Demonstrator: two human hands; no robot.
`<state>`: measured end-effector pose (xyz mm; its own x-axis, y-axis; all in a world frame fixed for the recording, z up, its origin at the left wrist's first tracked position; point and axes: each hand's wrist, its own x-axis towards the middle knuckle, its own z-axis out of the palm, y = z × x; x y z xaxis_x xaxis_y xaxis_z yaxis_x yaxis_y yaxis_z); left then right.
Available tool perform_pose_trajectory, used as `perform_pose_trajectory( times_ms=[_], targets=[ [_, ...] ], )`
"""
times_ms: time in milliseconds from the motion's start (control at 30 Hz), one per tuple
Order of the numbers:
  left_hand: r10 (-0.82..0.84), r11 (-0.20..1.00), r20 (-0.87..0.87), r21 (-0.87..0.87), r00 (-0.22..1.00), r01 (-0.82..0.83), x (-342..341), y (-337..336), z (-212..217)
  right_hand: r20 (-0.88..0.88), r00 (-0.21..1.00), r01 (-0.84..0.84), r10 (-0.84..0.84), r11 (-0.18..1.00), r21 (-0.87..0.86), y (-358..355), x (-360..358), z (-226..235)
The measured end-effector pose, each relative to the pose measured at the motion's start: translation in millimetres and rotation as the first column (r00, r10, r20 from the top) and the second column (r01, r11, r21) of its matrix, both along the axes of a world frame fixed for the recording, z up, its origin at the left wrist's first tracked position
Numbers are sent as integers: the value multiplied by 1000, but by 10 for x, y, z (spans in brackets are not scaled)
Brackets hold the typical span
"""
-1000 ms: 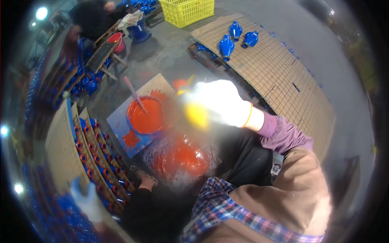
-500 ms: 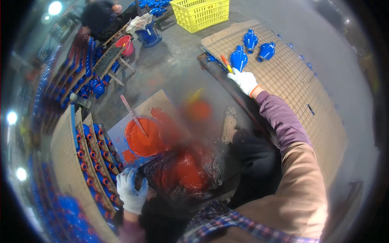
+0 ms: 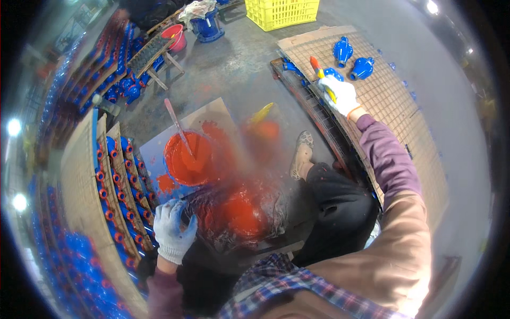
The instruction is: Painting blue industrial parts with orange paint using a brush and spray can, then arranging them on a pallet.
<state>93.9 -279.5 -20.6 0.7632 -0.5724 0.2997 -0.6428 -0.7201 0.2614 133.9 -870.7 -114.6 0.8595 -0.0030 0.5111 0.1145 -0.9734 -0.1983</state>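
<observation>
My right hand (image 3: 340, 94), in a white glove, grips a yellow-handled paintbrush (image 3: 320, 73) with an orange-red end pointing up. The hand is over a blue bulb-shaped casting (image 3: 333, 74) and hides most of it; I cannot tell whether it grips the casting too. Two similar blue castings, an upright one (image 3: 343, 50) and a tilted one (image 3: 363, 68), lie just beyond on a mesh-covered board (image 3: 396, 122). At the lower left, my left hand (image 3: 174, 226), gloved with bluish stains, has its fingers curved and apart, nothing visible in them. It is beside a pool of red paint (image 3: 241, 212) on dark plastic sheeting.
A bucket of red paint (image 3: 188, 158) with a stick (image 3: 178, 125) stands on a stained board (image 3: 220, 114). Stacked racks (image 3: 119, 186) of blue pieces with red rings line the left. Further off are a yellow crate (image 3: 281, 15), a red bucket (image 3: 175, 38) and a small bench (image 3: 151, 56).
My right hand has moved further over the nearest blue casting, covering more of it, and the brush is turned in its fingers. My left hand keeps about the same pose. The whole view has shifted slightly.
</observation>
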Motion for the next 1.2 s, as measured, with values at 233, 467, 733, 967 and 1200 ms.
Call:
perform_pose_trajectory(
  times_ms=[233,467,733,967,1200],
  targets=[
    [-125,974,-23,-194,992,118,-88,-111,92,-111,922,-128,370,563,817,1157,-1086,1486],
    [-621,723,-684,-688,382,-59,-348,-464,183,-59,826,-150,561,319,936,2539,-1563,2259],
    [-984,178,-135,-780,-117,-599,-821,-204,187,129,861,-100,491,-84,991,3155,-1236,1785],
    [-905,79,-377,-601,194,-795,-843,250,68,48,966,65,253,-422,904,3104,-1210,925],
    [-866,13,-369,-692,338,-722,-803,561,-30,28,956,141,292,-542,828,3336,-1204,425]
  ],
)
